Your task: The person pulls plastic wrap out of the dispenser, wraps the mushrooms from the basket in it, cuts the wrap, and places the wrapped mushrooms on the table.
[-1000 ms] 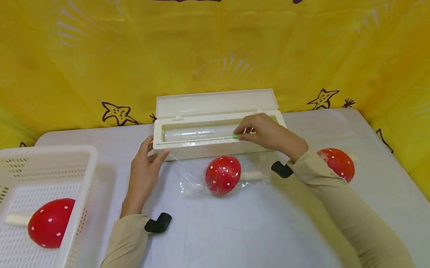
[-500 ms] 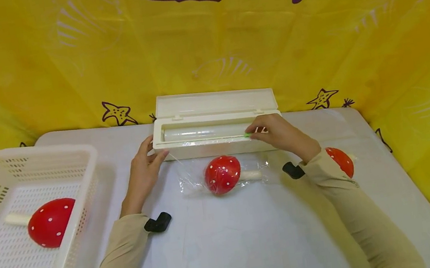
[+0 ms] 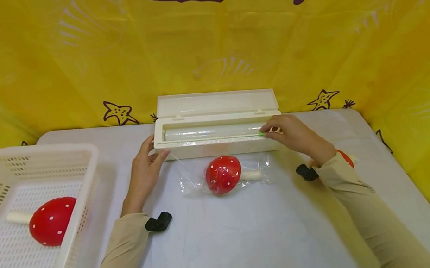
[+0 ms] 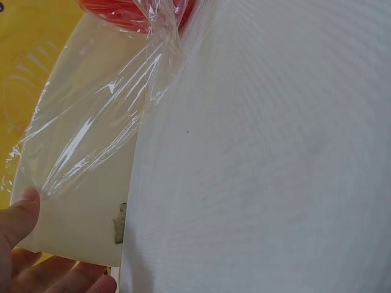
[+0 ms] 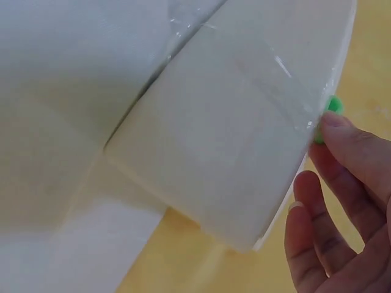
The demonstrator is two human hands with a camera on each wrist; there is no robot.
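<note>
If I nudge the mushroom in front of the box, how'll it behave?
The mushroom will probably roll in an arc: its red cap is rounded and wider than its pale stem. The clear film over the cap looks thin and creased, so likely floppy and apt to drag along.

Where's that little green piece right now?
In the head view, the green piece is at the front edge of the box, towards its right end, pinched by the right hand.
</note>
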